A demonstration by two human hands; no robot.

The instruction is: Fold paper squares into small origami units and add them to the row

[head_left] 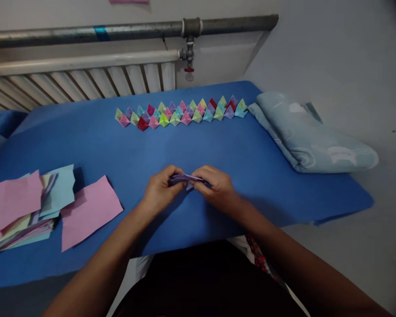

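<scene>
Between my two hands is a small folded piece of purple paper (186,178), held just above the blue table cover. My left hand (161,187) pinches its left end, thumb on the near side. At the right end, my right hand (216,184) grips it with thumb and fingers. Part of the paper is hidden behind my fingers. Further back stand rows of small folded paper shapes (186,118) in pink, green, blue, purple and red. A single pink paper sheet (90,212) lies to the left of my left hand.
At the far left is a pile of loose coloured paper sheets (18,198). A folded light-blue blanket (317,136) rests at the right end of the blue table cover (102,149). Behind are a white radiator (86,81) and a metal pipe (138,33) with a red-handled valve (189,69).
</scene>
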